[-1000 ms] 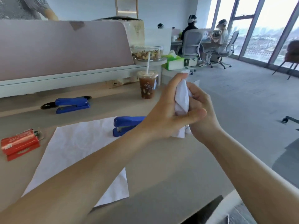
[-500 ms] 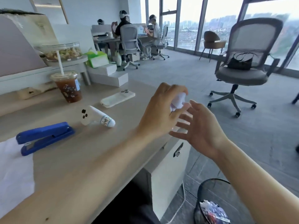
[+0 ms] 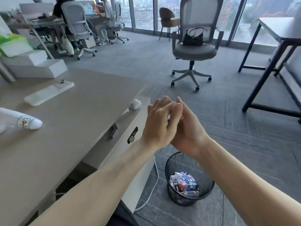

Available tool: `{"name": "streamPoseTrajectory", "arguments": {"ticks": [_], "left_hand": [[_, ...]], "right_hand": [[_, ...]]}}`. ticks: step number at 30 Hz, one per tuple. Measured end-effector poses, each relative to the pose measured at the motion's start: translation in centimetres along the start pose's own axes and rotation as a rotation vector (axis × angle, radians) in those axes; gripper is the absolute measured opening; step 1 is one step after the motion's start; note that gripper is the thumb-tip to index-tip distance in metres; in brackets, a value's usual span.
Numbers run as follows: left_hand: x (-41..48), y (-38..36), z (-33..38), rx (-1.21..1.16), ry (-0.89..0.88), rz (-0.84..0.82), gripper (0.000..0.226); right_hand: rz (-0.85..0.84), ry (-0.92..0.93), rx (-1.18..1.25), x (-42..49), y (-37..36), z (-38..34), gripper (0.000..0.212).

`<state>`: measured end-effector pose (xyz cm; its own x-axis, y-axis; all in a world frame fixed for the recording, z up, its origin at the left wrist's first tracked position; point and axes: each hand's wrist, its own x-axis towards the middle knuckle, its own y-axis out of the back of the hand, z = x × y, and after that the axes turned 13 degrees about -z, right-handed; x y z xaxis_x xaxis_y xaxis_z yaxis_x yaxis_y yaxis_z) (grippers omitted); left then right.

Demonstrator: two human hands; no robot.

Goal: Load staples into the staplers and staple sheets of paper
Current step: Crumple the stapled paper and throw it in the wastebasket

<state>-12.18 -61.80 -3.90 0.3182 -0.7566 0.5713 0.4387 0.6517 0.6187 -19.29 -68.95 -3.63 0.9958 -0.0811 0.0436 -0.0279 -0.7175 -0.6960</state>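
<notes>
My left hand (image 3: 157, 126) is closed into a fist just past the desk's right edge. A small white bit of the crumpled paper (image 3: 169, 117) shows between its fingers; the rest is hidden inside. My right hand (image 3: 189, 128) is pressed against the fist from the right, fingers pointing up and cupped around it. Whether it touches the paper is hidden. Both hands hover above a black wire waste bin (image 3: 206, 191) on the floor. No stapler or flat sheet is in view.
The beige desk (image 3: 68, 144) carries a white phone (image 3: 48, 93), a white earbud case (image 3: 135, 104) and a white labelled tube (image 3: 29, 123). A grey office chair (image 3: 194, 51) with a black bag stands ahead; a dark-legged table (image 3: 275, 28) is at right. People sit far left.
The view has swung right, away from the staplers and the sheet. Both hands moved off the desk and over the bin, and my right hand closed in against the left fist.
</notes>
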Motion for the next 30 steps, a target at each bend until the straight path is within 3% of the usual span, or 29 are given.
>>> {"name": "streamPoseTrajectory", "arguments": {"ticks": [3, 7, 12, 16, 18, 22, 25, 27, 30], "left_hand": [[-0.8, -2.2, -1.6, 0.118, 0.106, -0.158, 0.032], [-2.0, -4.4, -3.4, 0.039, 0.171, -0.416, 0.047], [-3.4, -7.2, -5.9, -0.036, 0.285, -0.608, 0.049], [-5.0, -9.0, -6.8, 0.077, 0.323, -0.661, 0.051], [-5.5, -9.7, -7.0, 0.086, 0.362, -0.689, 0.050], [-6.1, -10.3, -8.0, 0.090, 0.423, -0.742, 0.047], [-6.3, -10.3, -8.7, 0.090, 0.459, -0.793, 0.049], [-6.2, -10.1, -8.9, 0.096, 0.465, -0.803, 0.048], [-5.9, -9.9, -8.7, 0.107, 0.465, -0.790, 0.043]], "right_hand": [[0.034, -0.008, -0.086, -1.4, 1.8, 0.0, 0.051], [0.103, 0.021, -0.214, -3.3, 5.6, 1.2, 0.033], [0.461, 0.064, -0.421, -5.1, 11.0, 3.0, 0.021], [0.755, 0.029, -0.991, -6.1, 15.1, 4.9, 0.021], [0.821, -0.037, -1.190, -6.5, 17.1, 6.0, 0.020], [0.748, -0.298, -1.412, -6.9, 20.5, 8.1, 0.033], [0.643, -0.539, -1.382, -6.9, 21.4, 9.2, 0.050], [0.620, -0.550, -1.391, -6.9, 21.5, 9.3, 0.052], [0.645, -0.412, -1.429, -6.6, 21.0, 8.6, 0.037]]}}
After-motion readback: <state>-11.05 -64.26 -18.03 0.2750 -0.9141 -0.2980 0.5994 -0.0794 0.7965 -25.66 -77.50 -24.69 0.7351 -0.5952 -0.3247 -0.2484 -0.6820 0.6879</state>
